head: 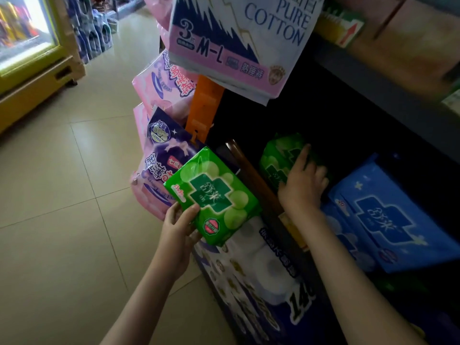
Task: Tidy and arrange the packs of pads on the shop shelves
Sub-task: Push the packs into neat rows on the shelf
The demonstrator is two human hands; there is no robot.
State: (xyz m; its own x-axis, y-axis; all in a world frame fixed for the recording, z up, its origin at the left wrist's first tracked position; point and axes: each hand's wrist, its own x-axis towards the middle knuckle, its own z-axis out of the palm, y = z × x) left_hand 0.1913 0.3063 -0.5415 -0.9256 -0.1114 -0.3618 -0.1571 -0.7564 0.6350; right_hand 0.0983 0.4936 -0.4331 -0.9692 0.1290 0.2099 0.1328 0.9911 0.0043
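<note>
In the left grip (pixel 178 230): a green pack (pixel 214 195), clasped at its lower left corner with the thumb across the printed front. It is held tilted in the air, outside the shelf.
Under the right grip (pixel 302 185): a second green pack (pixel 276 158), lying inside the dark shelf bay (pixel 348 125). The thumb is at its near edge and the fingers are curled over its top, grasping it.
Between the two packs: a brown upright (pixel 249 170) at the shelf end, running slantwise and parting the held pack from the bay.
Right of the right grip: blue packs (pixel 388 215) stacked flat in the same bay, just beside the wrist.
Behind the held pack: a purple pack (pixel 161 155) and pink packs (pixel 164 80) hanging on an orange strip (pixel 205 105); the green pack overlaps the purple one.
Overhead: a large pink-and-white pack (pixel 236 41) marked PURE COTTON, hanging over the bay's mouth.
Below: a pack of toilet rolls (pixel 261 270), its top touching the held pack's lower edge.
Open room: tiled floor (pixel 62 195) to the left, reaching a yellow cooler (pixel 29 78); dark depth behind the second green pack.
</note>
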